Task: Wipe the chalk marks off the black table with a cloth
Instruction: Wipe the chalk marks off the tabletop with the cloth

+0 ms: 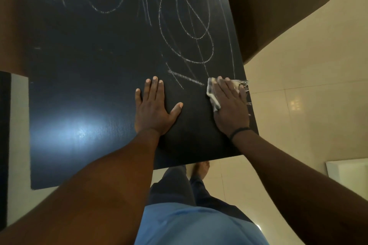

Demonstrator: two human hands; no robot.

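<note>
- Nearest the camera, a person's blue shirt (199,226) and dark trousers (179,181) fill the bottom of the view, with one bare foot (201,167) on the pale tiled floor (298,115) just beyond the near edge of the black tabletop (89,75).
- Both forearms reach forward over that edge.
- Left hand (153,107) lies flat on the bare black surface, fingers straight and spread, thumb out to the side; its grip is released and holds nothing, and it appears to steady the person.
- Right hand (231,103), a dark band (239,131) at the wrist, presses a pale frayed cloth (213,95) onto the tabletop near its right edge; the fingers lie straight over the fabric rather than curling round it, so the grip is flat and pressing, not clenched.
- Frayed threads of the cloth poke out past the fingertips toward the table's right edge.
- Near and left parts of the tabletop look free of chalk, showing only a ceiling-light glare.
- Chalk marks (187,32) cover the far and right portions: loops, long strokes and a grid-like scribble, the nearest lines starting just beyond the cloth.
- By that evidence, wiping seems partly done, with most of the drawn area left.
- Brown chairs (278,10) flank the table.
</note>
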